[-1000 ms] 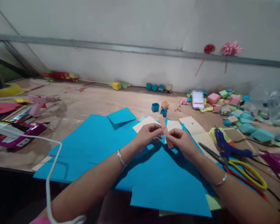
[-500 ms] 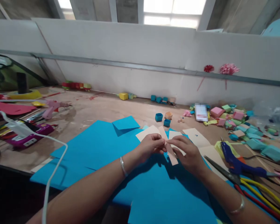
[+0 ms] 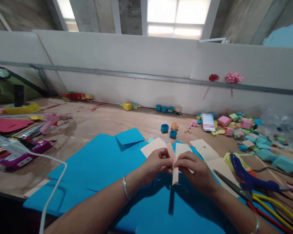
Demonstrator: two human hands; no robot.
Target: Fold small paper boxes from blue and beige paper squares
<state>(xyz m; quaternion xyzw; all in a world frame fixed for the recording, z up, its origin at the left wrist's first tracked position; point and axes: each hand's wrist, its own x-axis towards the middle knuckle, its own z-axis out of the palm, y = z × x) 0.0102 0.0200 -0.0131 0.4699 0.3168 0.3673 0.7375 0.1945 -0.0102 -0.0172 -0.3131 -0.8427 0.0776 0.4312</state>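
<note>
A narrow peach paper strip (image 3: 175, 177) is held between both hands, over large blue paper sheets (image 3: 97, 162). My left hand (image 3: 156, 164) pinches it near its middle. My right hand (image 3: 194, 167) grips it just beside, fingertips nearly meeting those of the left. The strip's lower part hangs toward me; its upper part (image 3: 170, 150) points away, and fingers cover the middle. Cream paper pieces (image 3: 153, 147) lie under and behind the hands. A folded blue piece (image 3: 130, 139) rests on the sheets farther left.
Scissors (image 3: 244, 190) and a blue glue gun (image 3: 249, 177) lie right of my right hand. Small paper boxes (image 3: 164, 128) stand beyond the hands. Many folded paper shapes (image 3: 263, 143) are heaped at far right. A pink glue gun (image 3: 51, 122), purple power strip (image 3: 24, 154) and white cable (image 3: 56, 182) are at left.
The strip's near end has swung left and now hangs almost straight toward me, bent at the fingers. Both hands have drawn closer together, and the camera view has tilted up slightly.
</note>
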